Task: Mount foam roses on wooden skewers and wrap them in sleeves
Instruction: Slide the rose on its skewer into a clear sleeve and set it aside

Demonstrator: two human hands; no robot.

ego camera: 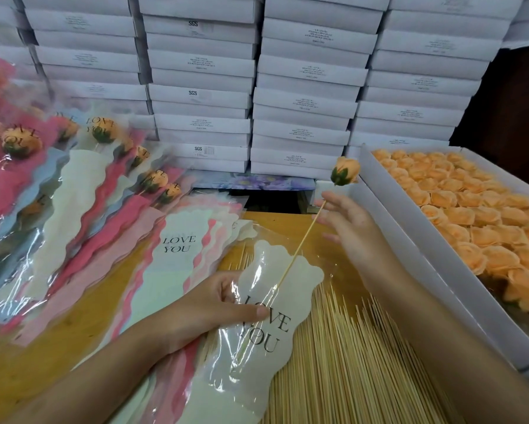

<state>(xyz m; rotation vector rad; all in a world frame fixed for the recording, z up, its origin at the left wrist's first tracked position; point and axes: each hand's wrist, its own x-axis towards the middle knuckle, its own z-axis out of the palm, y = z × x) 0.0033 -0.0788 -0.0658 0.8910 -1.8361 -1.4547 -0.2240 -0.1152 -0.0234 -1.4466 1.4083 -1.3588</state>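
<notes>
- Foam rose (pixel 345 172): peach bloom with a green calyx, already seated on the tip of a wooden skewer (pixel 300 244). It is raised in the air right of frame centre, just beside the near corner of the box of roses.
- Skewer: slants down and to the left from the bloom. Its lower part has entered the open mouth of a clear sleeve (pixel 275 304) printed "LOVE YOU" and shows through the film.
- Right hand (pixel 350 228): fingertips pinch the skewer lightly a little below the bloom; the other fingers are spread.
- Left hand (pixel 211 304): grips the sleeve at its left edge, thumb pressed on the front film near the lettering. The two hands are well apart.
- Step in hand, as judged: mounting is done and sleeving is part-way, with the bloom well outside the sleeve.
- Next move, as judged: slide the skewer deeper along the sleeve's axis until the bloom sits inside the scalloped top, while the left hand keeps the mouth open and the film flat.
- Loose skewers (pixel 349 362): a dense pile under the sleeve, lower centre.
- Box of foam roses (pixel 434 270): right of frame, filled with peach blooms.
- Empty sleeves (pixel 177 255): stacked left of centre.
- Wrapped roses (pixel 21 142): fanned out at upper left.
- White cartons (pixel 202 87): stacked along the back, behind the tabletop (pixel 281 223).
</notes>
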